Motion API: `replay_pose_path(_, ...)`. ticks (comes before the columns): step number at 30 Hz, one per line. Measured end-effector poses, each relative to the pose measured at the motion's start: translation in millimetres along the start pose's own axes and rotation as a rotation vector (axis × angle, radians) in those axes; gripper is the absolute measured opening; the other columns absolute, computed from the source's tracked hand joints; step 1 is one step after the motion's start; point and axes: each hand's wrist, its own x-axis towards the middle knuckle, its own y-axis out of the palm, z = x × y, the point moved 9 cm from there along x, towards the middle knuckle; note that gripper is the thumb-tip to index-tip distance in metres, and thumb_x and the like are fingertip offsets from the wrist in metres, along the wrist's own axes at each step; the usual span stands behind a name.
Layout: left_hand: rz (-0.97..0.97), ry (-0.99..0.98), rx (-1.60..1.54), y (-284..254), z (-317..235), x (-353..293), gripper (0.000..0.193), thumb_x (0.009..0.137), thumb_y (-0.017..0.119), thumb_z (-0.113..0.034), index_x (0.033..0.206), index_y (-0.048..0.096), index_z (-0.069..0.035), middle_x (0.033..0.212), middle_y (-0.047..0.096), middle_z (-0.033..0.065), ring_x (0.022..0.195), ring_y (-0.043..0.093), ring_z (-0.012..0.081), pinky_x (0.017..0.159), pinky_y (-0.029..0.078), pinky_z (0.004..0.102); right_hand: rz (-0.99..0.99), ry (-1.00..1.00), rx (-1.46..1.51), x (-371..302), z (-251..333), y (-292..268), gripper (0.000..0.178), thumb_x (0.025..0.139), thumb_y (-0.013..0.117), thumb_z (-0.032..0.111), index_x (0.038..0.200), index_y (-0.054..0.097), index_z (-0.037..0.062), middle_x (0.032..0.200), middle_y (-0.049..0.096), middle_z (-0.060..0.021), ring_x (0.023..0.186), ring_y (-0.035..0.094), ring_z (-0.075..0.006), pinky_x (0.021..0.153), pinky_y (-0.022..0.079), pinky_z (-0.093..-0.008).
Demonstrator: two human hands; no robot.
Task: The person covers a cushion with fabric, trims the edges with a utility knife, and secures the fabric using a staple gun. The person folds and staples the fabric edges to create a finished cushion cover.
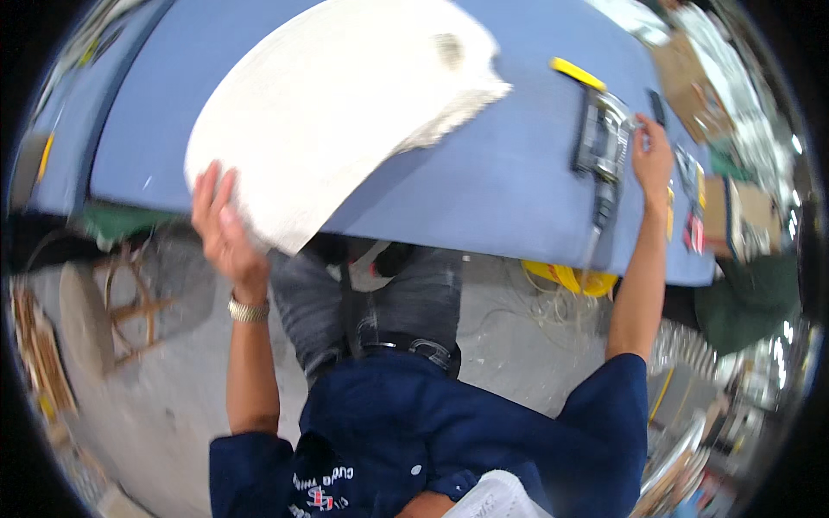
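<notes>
A large white curved piece of sheet material (319, 104) lies over the blue worktop, with a ragged, fibrous notch along its right side and a dark smudge near its far corner. Its near end juts past the table's front edge. My left hand (226, 229), with a watch on the wrist, grips that piece by its left rim. Over on the right, my right hand (653, 164) has its fingers bent against the side of a silver and black corded power tool (611, 138). A yellow-handled tool (577, 72) lies just beyond it.
The blue worktop (492, 198) spans the view. Small hand tools (691, 190) and cardboard boxes (734, 207) sit along its right side. Below are a yellow container (570, 278) with tangled cord beside it and a wooden stool (95, 319) at left.
</notes>
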Motion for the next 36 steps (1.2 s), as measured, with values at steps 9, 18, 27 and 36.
replay_pose_path(9,-0.008,-0.108,-0.053,5.5,8.8,2.5,0.044,0.105,0.036,-0.023,0.129,0.068,-0.006,0.147,0.056,0.0116,0.144,0.039,0.0317,0.122,0.021,0.0477,0.302,-0.258,-0.244,140.5,52.8,129.1,0.051,0.089,0.066,0.013,0.140,0.057,0.0093,0.137,0.061,-0.0191,0.127,0.057,-0.0381,0.108,0.045,-0.0438)
replay_pose_path(18,0.169,0.043,-0.027,7.6,2.2,-12.4,0.056,0.102,0.047,-0.046,0.146,0.053,-0.012,0.160,0.037,0.0145,0.153,0.022,0.0365,0.123,0.013,0.0564,0.631,-0.232,0.789,-62.9,292.1,45.5,0.024,0.102,0.060,0.023,0.111,0.072,0.0037,0.098,0.073,-0.0057,0.086,0.069,-0.0124,0.075,0.056,-0.0278)
replay_pose_path(27,0.181,0.260,0.175,4.3,-8.4,-22.6,0.087,0.072,0.083,-0.043,0.149,0.049,-0.019,0.158,0.042,0.0062,0.149,0.035,0.0273,0.122,0.029,0.0477,1.036,0.289,1.504,-223.6,416.3,126.2,0.048,0.105,0.053,0.041,0.113,0.060,-0.0057,0.088,0.068,-0.0151,0.055,0.063,-0.0147,0.045,0.051,-0.0255)
replay_pose_path(36,0.090,0.319,0.073,-7.5,-21.5,11.2,0.083,0.078,0.079,-0.043,0.147,0.049,-0.009,0.153,0.049,0.0097,0.143,0.044,0.0264,0.120,0.036,0.0440,0.810,0.148,1.379,-161.9,459.9,83.3,0.049,0.103,0.059,0.042,0.069,0.060,0.0059,0.052,0.054,-0.0032,0.040,0.049,-0.0113,0.038,0.037,-0.0238)
